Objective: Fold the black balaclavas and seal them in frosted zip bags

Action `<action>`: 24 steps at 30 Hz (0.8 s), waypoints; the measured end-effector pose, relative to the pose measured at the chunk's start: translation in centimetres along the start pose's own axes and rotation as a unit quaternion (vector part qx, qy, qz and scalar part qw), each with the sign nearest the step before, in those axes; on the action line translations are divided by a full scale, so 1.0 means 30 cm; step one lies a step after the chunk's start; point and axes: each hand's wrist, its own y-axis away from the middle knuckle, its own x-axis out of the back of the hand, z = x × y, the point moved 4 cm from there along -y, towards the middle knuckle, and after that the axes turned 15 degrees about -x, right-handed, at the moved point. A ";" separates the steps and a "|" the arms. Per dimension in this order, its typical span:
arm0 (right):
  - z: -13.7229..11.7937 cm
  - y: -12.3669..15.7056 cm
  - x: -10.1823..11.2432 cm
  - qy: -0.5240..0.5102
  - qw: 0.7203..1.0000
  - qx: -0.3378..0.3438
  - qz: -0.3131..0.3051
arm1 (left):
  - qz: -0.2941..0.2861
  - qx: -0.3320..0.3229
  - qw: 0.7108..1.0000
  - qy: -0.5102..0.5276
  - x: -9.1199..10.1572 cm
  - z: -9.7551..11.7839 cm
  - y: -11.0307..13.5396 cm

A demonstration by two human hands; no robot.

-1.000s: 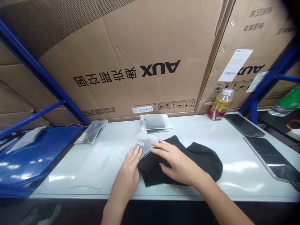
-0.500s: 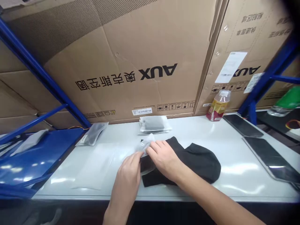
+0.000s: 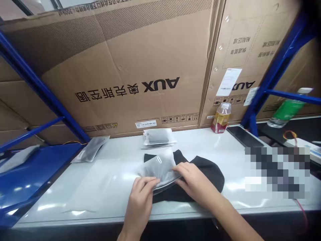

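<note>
Both hands hold a frosted plastic bag with an oval hang hole near its top, lying over black fabric, possibly socks. My left hand grips the bag's lower left edge. My right hand pinches its right corner, with the fingers resting on the black fabric. The bag's far end sits flat on the fabric, and its contents cannot be made out through the plastic.
A flat translucent bag lies left of my hands. Behind are a stack of bagged items, a grey packet and a bottle. A dark panel lies right, near a pixelated patch. AUX cartons and blue shelving stand behind the white table.
The frosted bag has spread out wider over the black fabric, and both hands have shifted to its lower edge. The whole view has turned slightly.
</note>
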 end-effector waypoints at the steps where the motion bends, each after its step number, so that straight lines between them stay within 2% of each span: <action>1: -0.006 0.000 -0.001 -0.003 1.000 0.001 0.012 | 0.018 0.002 1.000 0.010 0.017 -0.004 -0.003; 4: -0.023 -0.002 -0.013 -0.007 0.999 -0.007 0.054 | 0.029 -0.005 1.000 0.011 0.060 -0.012 -0.023; 8: -0.009 0.004 -0.024 0.010 0.996 -0.041 0.078 | -0.065 0.017 0.998 0.001 0.048 -0.040 -0.044; 10: 0.006 0.013 -0.021 0.034 0.996 -0.048 0.066 | -0.106 0.000 0.994 -0.004 0.029 -0.048 -0.045; 13: 0.017 0.027 0.001 0.028 0.998 -0.053 0.022 | -0.132 -0.040 0.990 -0.032 0.012 -0.052 -0.045; 18: -0.013 0.031 0.044 0.005 0.999 -0.042 -0.004 | -0.124 -0.021 0.991 -0.050 -0.028 -0.055 -0.060; 21: -0.015 0.023 0.029 -0.010 0.999 -0.048 -0.018 | -0.105 -0.008 0.993 -0.052 -0.065 -0.044 -0.074; 24: 0.010 0.007 -0.005 0.022 0.999 -0.049 0.003 | -0.088 -0.016 0.995 -0.049 -0.092 -0.030 -0.087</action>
